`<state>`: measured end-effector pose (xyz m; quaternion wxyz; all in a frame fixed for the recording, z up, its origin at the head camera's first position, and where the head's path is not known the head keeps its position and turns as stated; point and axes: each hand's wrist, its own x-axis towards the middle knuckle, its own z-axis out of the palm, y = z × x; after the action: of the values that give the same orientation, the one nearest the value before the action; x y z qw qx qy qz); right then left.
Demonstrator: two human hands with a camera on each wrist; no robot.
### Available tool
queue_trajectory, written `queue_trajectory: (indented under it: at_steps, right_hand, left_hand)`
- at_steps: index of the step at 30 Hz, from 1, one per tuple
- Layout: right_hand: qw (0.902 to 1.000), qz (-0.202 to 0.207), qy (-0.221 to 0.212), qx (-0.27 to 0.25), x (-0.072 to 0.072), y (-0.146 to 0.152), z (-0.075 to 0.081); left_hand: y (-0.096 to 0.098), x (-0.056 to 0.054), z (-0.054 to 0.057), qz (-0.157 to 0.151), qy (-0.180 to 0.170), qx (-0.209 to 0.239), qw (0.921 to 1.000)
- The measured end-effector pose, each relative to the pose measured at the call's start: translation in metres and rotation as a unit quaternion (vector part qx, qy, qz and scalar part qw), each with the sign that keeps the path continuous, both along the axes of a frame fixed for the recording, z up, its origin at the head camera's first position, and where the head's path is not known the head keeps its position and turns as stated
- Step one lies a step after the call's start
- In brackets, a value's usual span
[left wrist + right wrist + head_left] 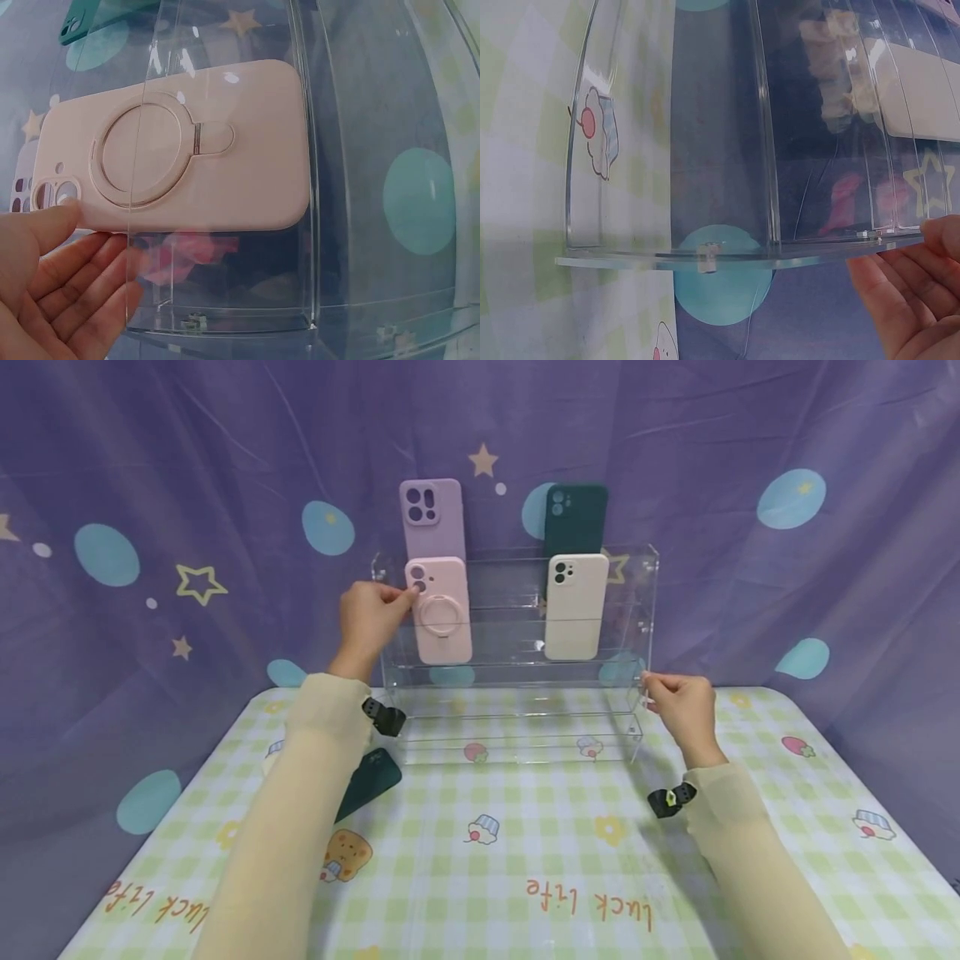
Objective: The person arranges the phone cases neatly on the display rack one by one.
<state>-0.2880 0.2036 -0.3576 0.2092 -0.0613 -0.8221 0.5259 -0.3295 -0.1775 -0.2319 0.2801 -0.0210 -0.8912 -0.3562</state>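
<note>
A pink phone case (452,647) with a ring on its back stands upright in a clear acrylic tiered stand (517,674). My left hand (371,617) pinches its upper left edge beside the camera cutouts, thumb in front. In the left wrist view the same pink case (259,150) shows behind a clear front strip, with the other fingers of the left hand (75,292) below its edge. At the stand's right side, my right hand (684,708) holds the edge of the clear side panel (810,259) between thumb and fingers.
Behind the pink case stands a lavender case (447,537). A dark green case (588,522) rises behind a white case (576,614) on the right. Another dark green case (377,783) lies on the checked tablecloth (555,860), partly hidden by the left sleeve. A purple curtain (675,435) hangs behind.
</note>
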Motion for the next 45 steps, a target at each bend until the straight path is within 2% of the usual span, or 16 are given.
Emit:
queue_trajectory:
  at_steps: [5,12,15,17,21,23,24,27,31,34,38,41,45]
  right_hand:
    - [1.0000,-0.001,0.000,-0.003,0.001,0.000,0.000]
    - [1.0000,-0.003,0.000,-0.003,0.001,-0.001,0.000]
    - [1.0000,-0.002,0.004,-0.002,0.002,-0.001,0.000]
    - [1.0000,0.001,0.005,-0.003,0.002,-0.001,0.000]
    - [1.0000,0.004,-0.002,-0.003,0.002,-0.002,0.000]
    - [1.0000,0.004,-0.004,-0.001,0.003,-0.002,0.000]
    - [1.0000,0.004,-0.005,0.000,0.003,-0.002,0.000]
    - [1.0000,0.004,-0.005,0.000,0.003,-0.002,0.002]
    - [1.0000,0.005,-0.007,-0.003,0.004,-0.002,0.004]
    - [0.9999,0.007,-0.004,-0.007,0.005,0.000,0.005]
    - [0.9999,0.008,-0.001,-0.013,0.004,0.001,0.006]
    - [0.9998,0.008,-0.003,-0.019,0.003,0.000,0.005]
    - [0.9996,0.008,0.000,-0.028,0.002,-0.002,0.003]
  left_hand:
    - [-0.002,-0.001,-0.003,0.001,0.008,0.015,0.9999]
    - [-0.007,0.004,-0.003,-0.003,0.051,0.036,0.9980]
    - [-0.013,0.014,-0.002,-0.017,0.067,0.056,0.9960]
    - [-0.018,0.023,-0.003,-0.045,0.062,0.092,0.9928]
    - [-0.032,0.042,-0.009,-0.104,0.036,0.164,0.9804]
    - [-0.039,0.051,-0.014,-0.121,0.025,0.168,0.9780]
    - [-0.042,0.056,-0.018,-0.125,0.020,0.158,0.9793]
    - [-0.053,0.067,-0.031,-0.145,-0.008,0.122,0.9819]
    - [-0.069,0.076,-0.058,-0.182,-0.063,0.097,0.9765]
    - [-0.081,0.078,-0.079,-0.217,-0.095,0.118,0.9643]
    - [-0.094,0.078,-0.108,-0.261,-0.122,0.176,0.9412]
    - [-0.103,0.078,-0.127,-0.250,-0.160,0.199,0.9339]
    - [-0.113,0.078,-0.145,-0.198,-0.232,0.200,0.9313]
